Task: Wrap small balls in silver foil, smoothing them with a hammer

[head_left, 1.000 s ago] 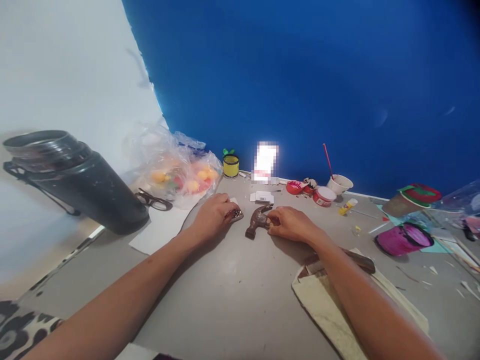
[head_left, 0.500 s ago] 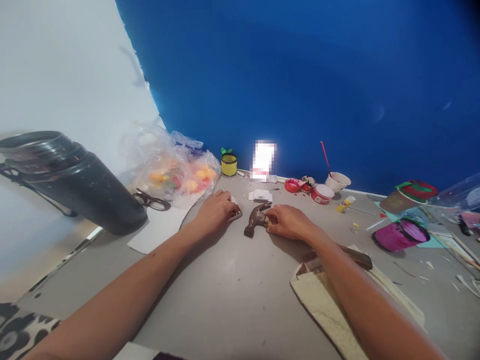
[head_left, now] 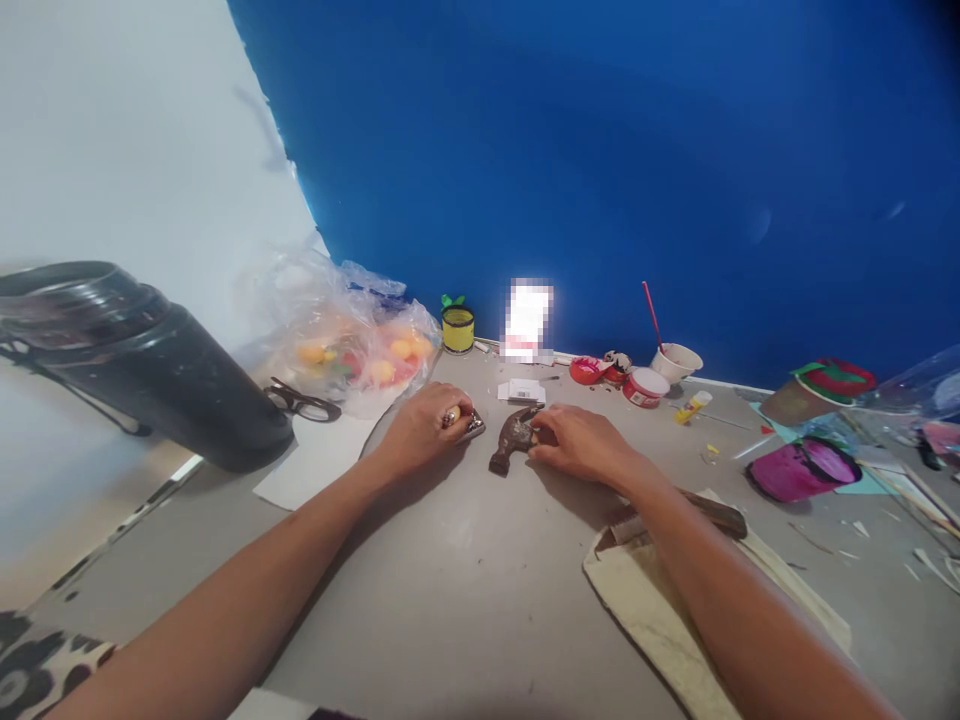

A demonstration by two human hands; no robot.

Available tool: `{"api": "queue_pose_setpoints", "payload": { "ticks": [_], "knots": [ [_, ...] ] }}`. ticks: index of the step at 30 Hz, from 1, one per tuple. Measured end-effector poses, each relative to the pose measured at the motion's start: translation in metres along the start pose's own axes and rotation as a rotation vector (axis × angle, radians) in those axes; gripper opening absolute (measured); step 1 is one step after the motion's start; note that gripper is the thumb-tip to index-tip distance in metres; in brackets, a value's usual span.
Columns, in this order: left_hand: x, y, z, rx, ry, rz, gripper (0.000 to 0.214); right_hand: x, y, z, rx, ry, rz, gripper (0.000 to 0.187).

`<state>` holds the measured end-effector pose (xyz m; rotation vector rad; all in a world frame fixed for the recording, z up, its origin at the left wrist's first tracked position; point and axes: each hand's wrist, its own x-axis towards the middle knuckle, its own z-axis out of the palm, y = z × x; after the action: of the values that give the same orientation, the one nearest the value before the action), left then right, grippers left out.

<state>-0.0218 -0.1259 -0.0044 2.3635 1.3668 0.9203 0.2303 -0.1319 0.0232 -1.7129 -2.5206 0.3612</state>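
Observation:
The claw hammer [head_left: 514, 440] lies on the grey table with its dark, worn metal head in the middle of the view. My right hand [head_left: 581, 445] is closed around its handle close to the head, hiding that part. To the left, my left hand [head_left: 424, 430] rests on the table, fingers curled and pinching a small shiny metal piece [head_left: 474, 428]. Its kind is not clear, as the fingers cover much of it. A ring [head_left: 451, 416] shows on that hand. A short gap separates the piece from the hammer head.
A black flask [head_left: 172, 370], glasses [head_left: 304, 402] and plastic bags [head_left: 360, 340] stand left. Behind are a yellow pot [head_left: 458, 330], a small white box [head_left: 523, 391] and a paper cup [head_left: 677, 364]. A beige cloth [head_left: 660, 610] lies under my right forearm; a magenta pot [head_left: 802, 470] is right.
My left hand has turned slightly, so the ring and more of the shiny metal piece now show. The right fingers have shifted a little on the hammer, which has barely moved.

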Motion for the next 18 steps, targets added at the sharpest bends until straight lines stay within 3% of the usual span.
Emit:
{"api": "queue_pose_setpoints", "payload": {
  "ticks": [3, 6, 8, 12, 18],
  "knots": [
    [-0.006, 0.017, 0.002, -0.160, 0.058, -0.037, 0.007, -0.004, -0.014, 0.002, 0.279, 0.185, -0.024, 0.015],
    [-0.013, 0.030, 0.009, -0.261, 0.077, 0.024, 0.008, -0.007, -0.029, 0.006, 0.756, 0.106, -0.059, 0.016],
    [-0.016, 0.036, 0.013, -0.291, 0.068, 0.039, 0.007, -0.008, -0.036, 0.009, 0.952, 0.091, -0.040, 0.018],
    [-0.021, 0.042, 0.018, -0.329, 0.034, -0.011, 0.008, -0.008, -0.039, 0.012, 1.128, 0.087, 0.009, 0.018],
    [-0.023, 0.043, 0.018, -0.353, -0.007, -0.133, 0.011, -0.007, -0.036, 0.013, 1.167, 0.000, 0.060, 0.018]
  ]
}}
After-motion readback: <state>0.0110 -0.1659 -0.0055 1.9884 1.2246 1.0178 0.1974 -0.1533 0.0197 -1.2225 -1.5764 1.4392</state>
